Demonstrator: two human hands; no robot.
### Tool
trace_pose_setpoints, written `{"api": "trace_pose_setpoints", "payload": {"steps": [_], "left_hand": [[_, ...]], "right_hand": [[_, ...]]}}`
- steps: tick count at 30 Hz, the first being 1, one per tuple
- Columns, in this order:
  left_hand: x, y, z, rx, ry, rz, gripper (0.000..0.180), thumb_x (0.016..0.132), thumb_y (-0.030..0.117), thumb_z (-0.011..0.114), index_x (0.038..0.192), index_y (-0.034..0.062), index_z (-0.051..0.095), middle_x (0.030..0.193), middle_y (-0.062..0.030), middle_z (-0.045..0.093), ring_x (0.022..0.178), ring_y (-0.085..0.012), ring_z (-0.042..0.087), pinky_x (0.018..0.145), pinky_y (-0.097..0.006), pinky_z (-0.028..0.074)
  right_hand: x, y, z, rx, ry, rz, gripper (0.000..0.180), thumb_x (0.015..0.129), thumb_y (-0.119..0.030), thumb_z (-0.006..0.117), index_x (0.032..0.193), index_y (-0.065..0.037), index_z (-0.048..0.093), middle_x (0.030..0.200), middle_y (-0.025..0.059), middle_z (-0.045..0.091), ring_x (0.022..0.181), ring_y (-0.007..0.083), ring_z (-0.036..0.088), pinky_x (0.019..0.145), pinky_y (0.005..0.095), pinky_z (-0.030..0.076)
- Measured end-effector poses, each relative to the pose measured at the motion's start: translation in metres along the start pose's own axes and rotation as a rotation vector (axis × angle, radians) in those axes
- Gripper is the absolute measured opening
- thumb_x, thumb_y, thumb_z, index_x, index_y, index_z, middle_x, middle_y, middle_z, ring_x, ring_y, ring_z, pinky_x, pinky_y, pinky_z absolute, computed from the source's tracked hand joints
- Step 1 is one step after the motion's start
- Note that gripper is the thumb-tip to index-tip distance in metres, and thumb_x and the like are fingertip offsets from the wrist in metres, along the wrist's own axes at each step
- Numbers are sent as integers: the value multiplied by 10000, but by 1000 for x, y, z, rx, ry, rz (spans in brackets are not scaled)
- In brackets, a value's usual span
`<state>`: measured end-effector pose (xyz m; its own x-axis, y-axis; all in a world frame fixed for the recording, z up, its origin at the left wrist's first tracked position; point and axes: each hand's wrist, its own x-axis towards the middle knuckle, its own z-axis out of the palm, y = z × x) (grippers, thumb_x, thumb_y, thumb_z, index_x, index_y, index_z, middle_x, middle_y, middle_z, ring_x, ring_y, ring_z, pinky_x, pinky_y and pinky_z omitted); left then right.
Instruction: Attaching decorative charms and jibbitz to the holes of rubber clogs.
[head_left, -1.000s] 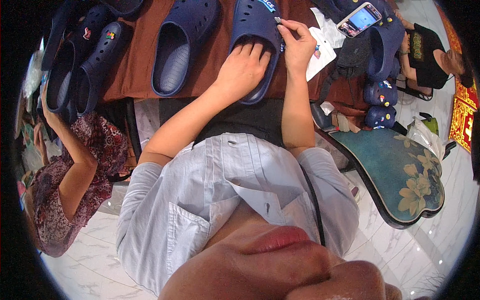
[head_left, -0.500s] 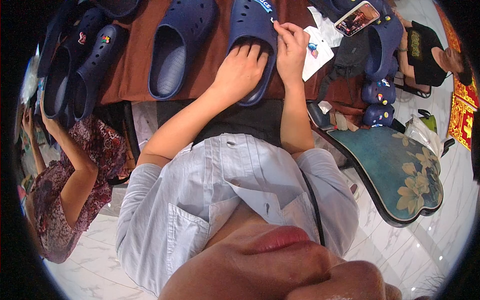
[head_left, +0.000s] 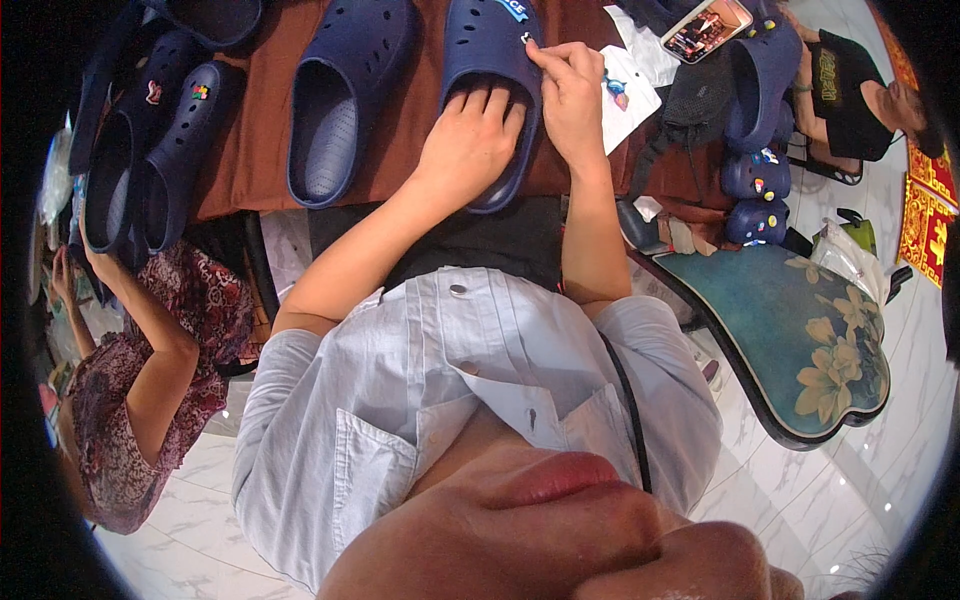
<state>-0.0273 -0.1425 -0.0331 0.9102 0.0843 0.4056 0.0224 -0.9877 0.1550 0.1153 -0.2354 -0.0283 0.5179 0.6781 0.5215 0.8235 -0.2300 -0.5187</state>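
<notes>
A navy clog [head_left: 490, 35] with holes and a blue-white charm on its toe lies in front of me, heel toward me. My left hand [head_left: 468, 145] reaches into its opening, fingers slightly apart; the fingertips are hidden under the upper. On the clog's outer right side my right hand [head_left: 572, 90] has thumb and index finger pinched at a small white-and-dark shoe charm [head_left: 527, 39], which sits against the upper. The matching navy clog [head_left: 350, 95] lies just to the left, untouched, with no charm showing on it.
A brown cloth [head_left: 262, 120] covers the table. On the right are a white card [head_left: 628, 105] with a charm, a phone [head_left: 706, 30], a black pouch [head_left: 692, 105] and more decorated clogs [head_left: 757, 175]. At left, a co-worker's arm [head_left: 150, 330] reaches toward other clogs [head_left: 190, 150]. A flowered chair [head_left: 800, 340] stands right.
The view has shifted slightly. My right index finger and thumb have closed in lower on the charm at the clog's side. My left hand stays inside the clog.
</notes>
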Motion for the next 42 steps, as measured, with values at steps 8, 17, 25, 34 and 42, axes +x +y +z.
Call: {"api": "trace_pose_setpoints", "payload": {"steps": [8, 17, 25, 34, 42], "left_hand": [[0, 0, 1, 3, 13, 3, 294, 826, 171, 587, 1067, 24, 669, 1018, -128, 607, 966, -271, 623, 840, -378, 498], [-1, 1, -1, -32, -82, -25, 396, 796, 194, 668, 1162, 44, 652, 1080, -146, 608, 997, -292, 611, 868, -397, 487], [-2, -1, -1, -49, -91, -37, 407, 801, 199, 672, 1174, 40, 647, 1077, -145, 609, 1015, -299, 609, 877, -405, 484], [-2, -1, -1, -29, -91, -29, 397, 816, 196, 657, 1182, 42, 651, 1077, -153, 608, 1016, -308, 608, 889, -409, 480], [-1, -1, 1, -20, -63, -26, 370, 822, 190, 656, 1162, 46, 656, 1081, -157, 614, 995, -302, 621, 855, -405, 491]], "right_hand": [[-4, 1, -4, 108, -28, 99, 335, 828, 51, 601, 1117, -57, 731, 983, 121, 624, 994, 317, 552, 906, 397, 449], [-15, 37, -36, 101, 274, 344, 213, 884, -26, 647, 1074, -54, 739, 997, 95, 725, 990, 227, 629, 877, 361, 497], [-31, 60, -49, -137, 241, 418, 182, 848, -66, 694, 1020, -77, 753, 1001, 95, 717, 995, 285, 620, 890, 386, 490], [-29, 46, -36, -169, 103, 302, 248, 783, -66, 733, 1030, -78, 748, 1012, 93, 686, 1014, 302, 572, 904, 399, 468], [-20, 20, -25, -183, -100, 107, 352, 729, -101, 807, 1076, -107, 748, 1015, 102, 626, 994, 317, 531, 884, 422, 449]]}}
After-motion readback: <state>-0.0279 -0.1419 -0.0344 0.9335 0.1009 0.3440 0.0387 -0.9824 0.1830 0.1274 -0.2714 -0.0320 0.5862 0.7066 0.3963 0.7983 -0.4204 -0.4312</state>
